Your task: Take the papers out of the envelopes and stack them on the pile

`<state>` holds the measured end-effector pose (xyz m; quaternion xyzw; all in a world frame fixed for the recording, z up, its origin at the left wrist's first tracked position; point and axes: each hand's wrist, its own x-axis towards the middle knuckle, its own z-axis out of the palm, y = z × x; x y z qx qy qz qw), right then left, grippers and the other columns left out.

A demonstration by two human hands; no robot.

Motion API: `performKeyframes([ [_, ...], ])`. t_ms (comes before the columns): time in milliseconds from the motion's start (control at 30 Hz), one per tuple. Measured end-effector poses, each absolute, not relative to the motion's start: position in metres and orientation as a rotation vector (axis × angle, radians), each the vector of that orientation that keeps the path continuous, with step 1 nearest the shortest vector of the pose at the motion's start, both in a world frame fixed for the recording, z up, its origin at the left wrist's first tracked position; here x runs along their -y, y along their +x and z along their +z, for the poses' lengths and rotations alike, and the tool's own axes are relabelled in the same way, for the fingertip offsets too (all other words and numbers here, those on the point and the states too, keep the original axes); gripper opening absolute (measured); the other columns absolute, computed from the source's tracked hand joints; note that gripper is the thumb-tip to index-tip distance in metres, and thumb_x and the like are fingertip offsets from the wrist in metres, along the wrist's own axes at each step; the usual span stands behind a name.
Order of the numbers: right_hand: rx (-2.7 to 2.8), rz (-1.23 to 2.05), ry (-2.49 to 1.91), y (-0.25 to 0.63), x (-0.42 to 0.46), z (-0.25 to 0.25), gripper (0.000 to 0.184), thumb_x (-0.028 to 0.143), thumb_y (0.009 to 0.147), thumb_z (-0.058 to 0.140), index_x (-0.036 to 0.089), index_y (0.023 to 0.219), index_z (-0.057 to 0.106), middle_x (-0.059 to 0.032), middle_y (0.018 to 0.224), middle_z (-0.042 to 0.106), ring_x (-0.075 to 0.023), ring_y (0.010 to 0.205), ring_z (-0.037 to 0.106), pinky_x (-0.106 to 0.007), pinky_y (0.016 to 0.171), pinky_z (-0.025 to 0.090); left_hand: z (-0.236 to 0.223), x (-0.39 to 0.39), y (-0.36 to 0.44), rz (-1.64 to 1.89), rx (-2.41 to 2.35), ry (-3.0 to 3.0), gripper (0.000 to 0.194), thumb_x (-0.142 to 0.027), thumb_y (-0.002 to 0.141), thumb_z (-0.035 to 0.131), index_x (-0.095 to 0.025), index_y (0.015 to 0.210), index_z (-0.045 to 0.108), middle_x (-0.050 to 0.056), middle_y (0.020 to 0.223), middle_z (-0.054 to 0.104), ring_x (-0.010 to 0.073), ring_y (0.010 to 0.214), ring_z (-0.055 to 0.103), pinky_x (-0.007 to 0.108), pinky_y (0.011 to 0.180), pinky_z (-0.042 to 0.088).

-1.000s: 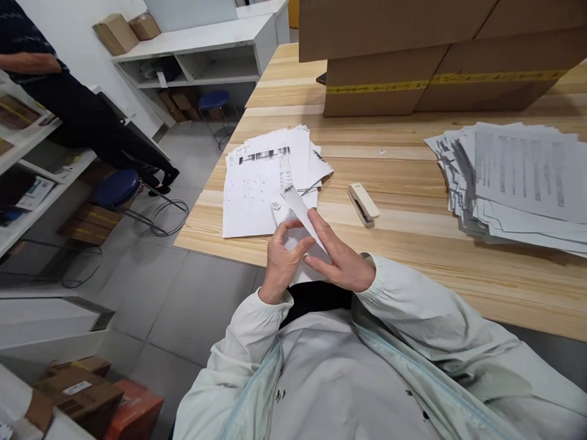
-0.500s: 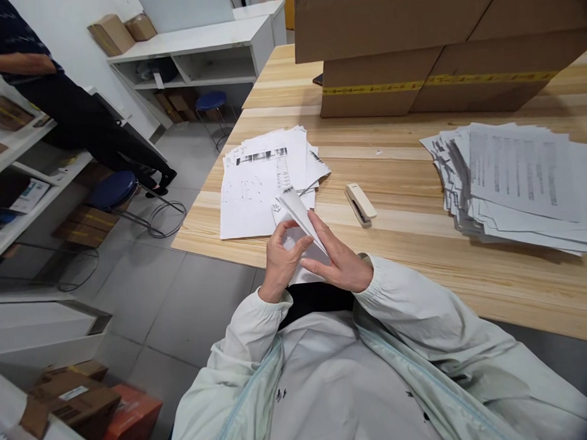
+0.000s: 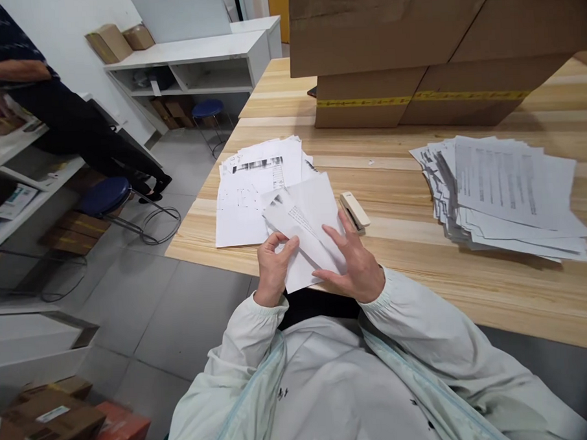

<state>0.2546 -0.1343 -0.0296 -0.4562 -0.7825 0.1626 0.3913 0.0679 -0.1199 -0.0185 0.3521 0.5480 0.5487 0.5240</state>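
Observation:
My left hand (image 3: 272, 266) pinches the left edge of several white sheets of paper (image 3: 317, 206) between thumb and fingers. The sheets are fanned apart, with printed text on one of them. My right hand (image 3: 356, 262) is open at their right side, its fingers spread and resting against the paper. Just beyond the right fingertips lies a cream stapler (image 3: 355, 211) on the table. A spread pile of printed sheets (image 3: 239, 206), one with a dark band and a drawing, lies behind my left hand, partly covered by the sheets I hold.
A thick, uneven paper stack (image 3: 501, 185) lies on the right of the wooden table (image 3: 393, 170). Large cardboard boxes (image 3: 361, 103) stand at the back. On the left are a person (image 3: 65, 107) at shelves, a blue stool (image 3: 105, 194) and floor cartons (image 3: 59, 412).
The sheets have gone from a narrow, folded bundle to a spread fan. My right hand has moved slightly right with its fingers wider apart, while my left keeps its pinch.

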Motion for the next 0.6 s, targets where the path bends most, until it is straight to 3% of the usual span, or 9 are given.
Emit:
performKeyframes([
  [100,2.037,0.372,-1.166,0.259,0.139,-0.031,0.092,0.063,0.078,0.072,0.023,0.154,0.039,-0.015,0.168,0.014,-0.0405,0.15,0.028,-0.058,0.109,0.046,-0.02,0.12,0.07,1.332,-1.349,0.939,0.036,-0.046,0.068,0.082,-0.019,0.072,0.059,-0.003,0.071,0.063,0.0123,0.066,0.055,0.024,0.066,0.044],
  [167,2.051,0.364,-1.173,0.259,0.139,-0.032,0.087,0.058,0.081,0.07,0.021,0.154,0.039,-0.0171,0.163,0.029,-0.0388,0.146,0.039,-0.057,0.109,0.046,-0.02,0.121,0.073,1.345,-1.371,1.017,0.033,-0.045,0.07,0.081,-0.019,0.071,0.062,-0.002,0.072,0.065,0.0135,0.069,0.057,0.025,0.069,0.045],
  [267,2.006,0.38,-1.19,0.259,0.136,-0.03,0.058,0.041,0.093,0.056,0.022,0.148,0.048,-0.0146,0.14,0.06,-0.0336,0.125,0.06,-0.053,0.103,0.05,-0.017,0.124,0.078,1.353,-1.421,1.155,0.03,-0.045,0.074,0.079,-0.019,0.071,0.065,0.0,0.073,0.067,0.0159,0.073,0.059,0.027,0.075,0.047],
  [333,1.884,0.407,-1.218,0.261,0.133,-0.029,0.042,0.034,0.097,0.046,0.023,0.134,0.062,-0.0121,0.119,0.072,-0.0302,0.108,0.067,-0.048,0.094,0.055,-0.014,0.126,0.083,1.421,-1.41,1.199,0.029,-0.047,0.078,0.076,-0.02,0.085,0.07,0.003,0.086,0.071,0.0183,0.084,0.064,0.028,0.083,0.048],
  [400,1.713,0.462,-1.279,0.264,0.132,-0.029,0.034,0.035,0.098,0.044,0.024,0.117,0.07,-0.009,0.1,0.076,-0.0267,0.092,0.071,-0.042,0.083,0.057,-0.011,0.129,0.088,1.55,-1.327,1.149,0.042,-0.053,0.084,0.07,-0.024,0.114,0.067,0.006,0.114,0.07,0.0208,0.108,0.064,0.03,0.096,0.047],
  [467,1.552,0.536,-1.329,0.27,0.131,-0.031,0.031,0.038,0.098,0.047,0.025,0.11,0.071,-0.0056,0.09,0.076,-0.0234,0.08,0.071,-0.037,0.074,0.056,-0.008,0.129,0.091,1.651,-1.194,1.014,0.058,-0.059,0.09,0.059,-0.032,0.14,0.05,0.007,0.141,0.058,0.0209,0.13,0.056,0.033,0.106,0.044],
  [533,1.465,0.604,-1.32,0.276,0.132,-0.032,0.029,0.041,0.097,0.051,0.025,0.111,0.071,-0.0045,0.093,0.076,-0.0223,0.079,0.07,-0.036,0.073,0.056,-0.006,0.127,0.091,1.673,-1.089,0.842,0.062,-0.064,0.092,0.052,-0.036,0.146,0.042,0.006,0.15,0.052,0.0202,0.139,0.049,0.035,0.111,0.042],
  [600,1.456,0.651,-1.251,0.28,0.133,-0.033,0.028,0.042,0.095,0.054,0.025,0.11,0.071,-0.0052,0.098,0.077,-0.0232,0.084,0.071,-0.036,0.075,0.056,-0.007,0.123,0.089,1.624,-1.019,0.667,0.062,-0.067,0.089,0.053,-0.033,0.141,0.05,0.006,0.149,0.054,0.0224,0.142,0.047,0.038,0.112,0.043],
])
